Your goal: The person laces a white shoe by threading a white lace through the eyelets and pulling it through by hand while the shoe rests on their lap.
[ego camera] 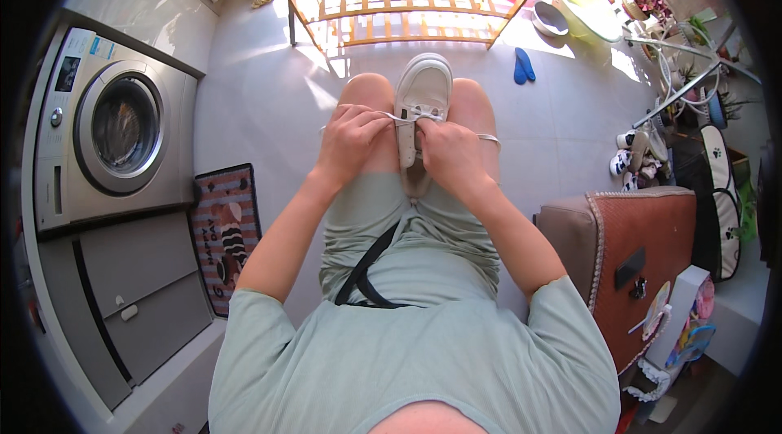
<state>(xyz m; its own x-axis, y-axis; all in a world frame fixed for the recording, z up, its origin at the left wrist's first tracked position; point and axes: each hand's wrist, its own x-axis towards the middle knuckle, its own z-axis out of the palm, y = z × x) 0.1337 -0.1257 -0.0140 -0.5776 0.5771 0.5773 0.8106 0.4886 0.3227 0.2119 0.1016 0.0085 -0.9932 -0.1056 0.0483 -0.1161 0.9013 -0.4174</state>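
A white lace-up shoe point(423, 88) rests on the person's lap between the knees, its toe pointing away. White laces cross near its tongue, where a small loop or knot shows. My left hand point(357, 136) is at the shoe's left side, its fingers pinching a shoelace point(397, 118) drawn out to the left. My right hand point(449, 147) is against the right side of the shoe opening, thumb and fingertips closed at the laces near the knot. Another lace end point(490, 139) trails out beyond the right hand over the right knee. The fingertips of the right hand are partly hidden.
A wooden shoe rack point(403, 9) with several shoes stands ahead. Blue slippers point(523, 66) lie on the floor at right. A front-loading washing machine point(122, 128) and a patterned mat point(226, 238) are at left. A padded seat with a reddish cover point(641, 232) holds a phone point(630, 268).
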